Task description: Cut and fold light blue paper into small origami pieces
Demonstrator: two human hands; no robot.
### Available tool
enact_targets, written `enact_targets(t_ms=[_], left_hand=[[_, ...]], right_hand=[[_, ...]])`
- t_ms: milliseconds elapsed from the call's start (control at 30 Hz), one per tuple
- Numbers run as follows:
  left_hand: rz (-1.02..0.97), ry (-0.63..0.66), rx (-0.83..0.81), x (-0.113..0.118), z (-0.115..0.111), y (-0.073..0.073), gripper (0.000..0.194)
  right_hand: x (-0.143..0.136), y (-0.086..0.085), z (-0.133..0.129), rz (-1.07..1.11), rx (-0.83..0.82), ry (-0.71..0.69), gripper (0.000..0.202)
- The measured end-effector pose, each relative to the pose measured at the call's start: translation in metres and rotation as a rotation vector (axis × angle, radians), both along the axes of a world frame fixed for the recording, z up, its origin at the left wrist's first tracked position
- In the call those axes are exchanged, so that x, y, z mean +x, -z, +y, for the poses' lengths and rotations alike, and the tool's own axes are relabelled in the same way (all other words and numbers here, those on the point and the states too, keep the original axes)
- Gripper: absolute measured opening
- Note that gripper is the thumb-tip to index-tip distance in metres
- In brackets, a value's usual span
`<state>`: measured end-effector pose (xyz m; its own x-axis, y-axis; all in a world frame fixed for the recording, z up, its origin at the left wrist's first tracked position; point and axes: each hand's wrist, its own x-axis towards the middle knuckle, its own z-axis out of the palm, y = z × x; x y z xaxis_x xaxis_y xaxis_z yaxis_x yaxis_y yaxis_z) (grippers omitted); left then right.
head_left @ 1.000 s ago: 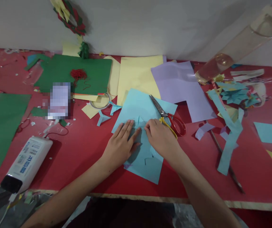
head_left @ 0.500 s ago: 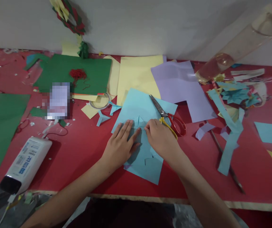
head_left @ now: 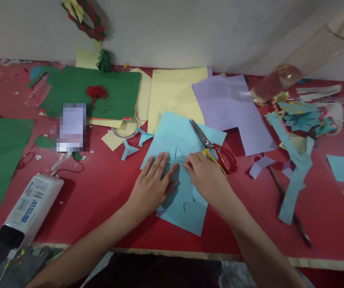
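A small folded light-blue paper piece [head_left: 176, 154] lies on larger light-blue sheets [head_left: 172, 128] in front of me. My left hand [head_left: 152, 184] rests flat, its fingers spread, with the index fingertip at the piece's lower edge. Curled fingers of my right hand [head_left: 205, 174] press at the right end of that piece; what they pinch, if anything, is hidden. Scissors [head_left: 202, 135] with red and yellow handles lie partly open on the blue sheet, just beyond my right hand. Two small folded blue pieces [head_left: 128, 149] [head_left: 144, 138] sit left of the sheets.
Yellow [head_left: 175, 92], purple [head_left: 229, 100] and green sheets [head_left: 124, 88] lie along the wall. A phone [head_left: 72, 126] and white power bank [head_left: 31, 210] are on the left. Right: a clear bottle [head_left: 304, 56], blue paper strips [head_left: 295, 180] and a thin dark stick [head_left: 292, 206].
The view has shifted slightly. Both hands hold nearly the same place on the blue paper, with no other clear movement.
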<state>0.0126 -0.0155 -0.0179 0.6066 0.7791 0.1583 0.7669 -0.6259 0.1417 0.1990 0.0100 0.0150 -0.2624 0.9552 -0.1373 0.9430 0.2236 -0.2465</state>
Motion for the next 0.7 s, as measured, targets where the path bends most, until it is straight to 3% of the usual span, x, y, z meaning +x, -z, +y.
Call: enact_targets(t_ms=[433, 700], left_hand=[[0.012, 0.002, 0.012, -0.0005, -0.0013, 0.0008, 0.049], [0.012, 0.016, 0.023, -0.0008, -0.0004, 0.0017, 0.049]], right_hand=[[0.0023, -0.0005, 0.0, 0.099, 0.033, -0.011, 0.018], [0.0051, -0.0036, 0.0016, 0.162, -0.053, 0.025, 0.015]])
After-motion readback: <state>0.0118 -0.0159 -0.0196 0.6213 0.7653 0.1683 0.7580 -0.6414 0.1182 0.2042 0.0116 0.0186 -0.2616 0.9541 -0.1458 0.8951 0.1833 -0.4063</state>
